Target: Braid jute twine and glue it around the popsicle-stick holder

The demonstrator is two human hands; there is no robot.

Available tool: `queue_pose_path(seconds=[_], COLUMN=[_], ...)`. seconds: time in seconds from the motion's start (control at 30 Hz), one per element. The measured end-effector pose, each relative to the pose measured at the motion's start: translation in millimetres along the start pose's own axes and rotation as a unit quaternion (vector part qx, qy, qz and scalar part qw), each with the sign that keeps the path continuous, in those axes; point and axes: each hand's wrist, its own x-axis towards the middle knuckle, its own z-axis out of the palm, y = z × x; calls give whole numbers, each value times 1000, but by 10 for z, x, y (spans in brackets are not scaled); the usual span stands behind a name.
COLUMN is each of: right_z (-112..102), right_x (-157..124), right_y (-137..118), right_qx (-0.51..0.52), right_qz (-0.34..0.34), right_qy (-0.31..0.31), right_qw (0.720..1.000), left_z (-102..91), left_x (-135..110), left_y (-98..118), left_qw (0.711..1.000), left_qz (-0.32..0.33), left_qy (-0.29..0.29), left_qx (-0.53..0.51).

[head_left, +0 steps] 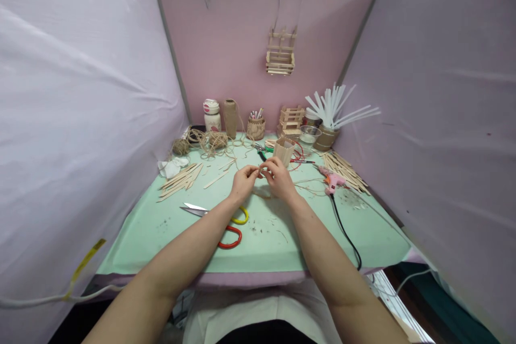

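Observation:
My left hand (243, 183) and my right hand (278, 178) meet over the middle of the green table (282, 242), fingers pinched together. Between the fingertips is something thin and pale, probably a piece of twine (258, 171), too small to be sure. Just behind my right hand stands a small cup made of wooden sticks (284, 150). Scissors (220, 220) with yellow and red handles lie under my left wrist.
Loose wooden sticks (180, 180) lie left, another pile (346, 172) right. A pink glue gun (330, 180) with black cord lies right. Twine balls (209, 141), jars, a stick crate (291, 121) and white strips (332, 107) line the back. Pink panels enclose the table.

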Motion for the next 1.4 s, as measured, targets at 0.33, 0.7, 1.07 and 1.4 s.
queue_pose_path(seconds=[0.33, 0.7, 1.07, 1.4], right_z=[55, 165, 146, 61], right_x=[22, 53, 34, 36], right_y=[-6, -70, -28, -17], right_qx=[109, 487, 367, 97], right_qz=[86, 339, 342, 194], right_qy=[25, 26, 56, 43], right_qw=[990, 804, 863, 975], left_z=[-8, 13, 4, -37], left_x=[34, 39, 11, 5], left_y=[34, 119, 75, -10], left_qw=[1000, 995, 998, 997], left_qz=[-21, -78, -60, 4], left_qy=[-6, -12, -9, -22], left_qx=[-11, -60, -15, 77])
